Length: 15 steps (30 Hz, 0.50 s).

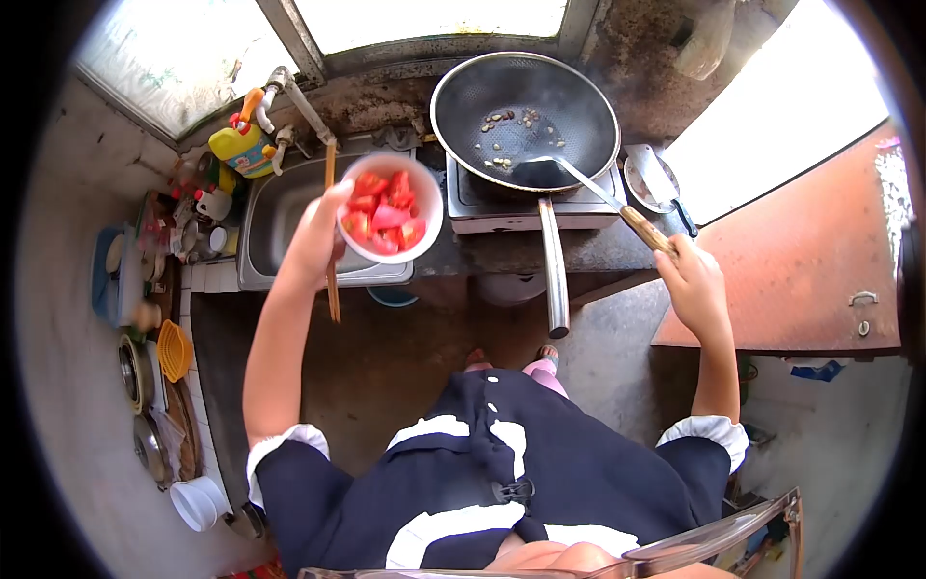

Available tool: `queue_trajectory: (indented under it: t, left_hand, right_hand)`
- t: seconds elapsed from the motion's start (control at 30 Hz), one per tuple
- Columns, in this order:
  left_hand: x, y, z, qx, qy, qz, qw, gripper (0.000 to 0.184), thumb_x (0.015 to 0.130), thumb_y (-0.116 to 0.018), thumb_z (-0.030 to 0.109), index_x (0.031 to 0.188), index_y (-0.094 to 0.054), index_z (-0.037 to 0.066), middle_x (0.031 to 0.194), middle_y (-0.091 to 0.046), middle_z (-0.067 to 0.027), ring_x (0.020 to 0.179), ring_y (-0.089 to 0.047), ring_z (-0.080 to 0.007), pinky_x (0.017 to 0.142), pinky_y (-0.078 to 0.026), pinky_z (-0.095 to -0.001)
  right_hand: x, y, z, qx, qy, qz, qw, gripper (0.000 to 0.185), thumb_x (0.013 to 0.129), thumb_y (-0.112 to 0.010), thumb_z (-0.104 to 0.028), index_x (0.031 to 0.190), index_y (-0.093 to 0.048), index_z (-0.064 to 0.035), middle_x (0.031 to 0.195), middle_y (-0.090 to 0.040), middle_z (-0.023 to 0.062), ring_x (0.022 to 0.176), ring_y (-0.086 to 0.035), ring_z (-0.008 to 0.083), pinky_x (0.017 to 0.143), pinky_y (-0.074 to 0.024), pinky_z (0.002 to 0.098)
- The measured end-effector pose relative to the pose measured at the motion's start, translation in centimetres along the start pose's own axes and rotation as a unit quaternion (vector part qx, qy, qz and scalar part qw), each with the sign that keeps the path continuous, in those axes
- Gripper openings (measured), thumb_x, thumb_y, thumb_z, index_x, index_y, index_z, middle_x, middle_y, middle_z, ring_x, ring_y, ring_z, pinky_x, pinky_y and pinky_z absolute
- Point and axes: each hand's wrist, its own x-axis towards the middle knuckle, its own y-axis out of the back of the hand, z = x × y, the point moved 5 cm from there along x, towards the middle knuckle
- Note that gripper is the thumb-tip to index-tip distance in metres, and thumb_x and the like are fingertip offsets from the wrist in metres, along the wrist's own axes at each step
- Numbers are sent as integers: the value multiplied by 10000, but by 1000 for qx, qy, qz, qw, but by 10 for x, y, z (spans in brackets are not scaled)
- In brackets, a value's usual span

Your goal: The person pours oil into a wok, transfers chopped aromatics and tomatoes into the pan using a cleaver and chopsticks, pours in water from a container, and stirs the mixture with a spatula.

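Head view: at centre-left, the left hand [323, 227] is gripping a white bowl [430, 234] of red chunks [389, 214], seemingly tomato, plus chopsticks [333, 289]. At right, well apart from it, the right hand [696, 289] is closing around the spatula [644, 227], whose blade is resting inside the wok [574, 106] at upper centre. Small bits [502, 162] are lying there; frying seems to be the step in hand. Tipping the bowl would be calling for a level approach over the rim, with chopsticks controlled. The wok's handle [554, 270] is jutting toward lower centre, between both arms; a cleaver [651, 176] is lying right of the stove [482, 224].
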Motion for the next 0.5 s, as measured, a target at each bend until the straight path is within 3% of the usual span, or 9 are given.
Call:
queue_trajectory:
  t: [0.1,0.13,0.2,0.33,0.4,0.5]
  left_hand:
    - [45,-11,30,66,-45,11,997,554,880,-508,464,1163,-548,-11,1016,-640,-60,819,-620,-88,650,-471,-190]
    - [63,-8,37,142,-64,52,986,535,873,-506,487,1054,-605,-7,834,-614,-16,645,-544,-78,535,-395,-216]
    - [88,-13,56,256,-38,78,963,552,850,-504,540,921,-642,10,654,-499,22,510,-398,-81,455,-281,-255]
    - [132,-16,69,305,-52,108,945,599,807,-504,610,813,-648,29,578,-398,23,466,-312,-86,424,-207,-272]
    - [140,-16,72,327,-33,88,940,720,797,-525,621,938,-667,-70,836,-641,-113,774,-570,-182,739,-445,-318]
    - [165,-15,65,344,-116,83,928,723,789,-531,629,889,-671,-73,817,-655,-144,769,-609,-219,722,-461,-344]
  right_hand:
    - [-11,7,-2,10,-21,-8,1000,253,885,-537,-244,885,-552,9,765,-596,205,749,-575,392,665,-426,455]
    - [-15,5,-3,13,-26,-8,1000,252,885,-539,-243,886,-552,9,765,-595,206,749,-576,392,664,-426,454]
    - [-20,3,-4,23,-37,-1,999,250,883,-541,-241,888,-553,9,764,-594,208,750,-576,392,662,-425,453]
    - [-30,2,-5,64,-45,17,997,251,882,-546,-238,899,-555,12,765,-596,210,744,-576,392,659,-425,448]
    - [-33,3,-6,81,-48,22,995,252,882,-548,-238,908,-559,13,767,-598,210,741,-577,391,659,-427,447]
    - [-37,4,-10,83,-56,22,995,255,881,-549,-238,915,-561,14,766,-598,212,742,-580,386,661,-429,443]
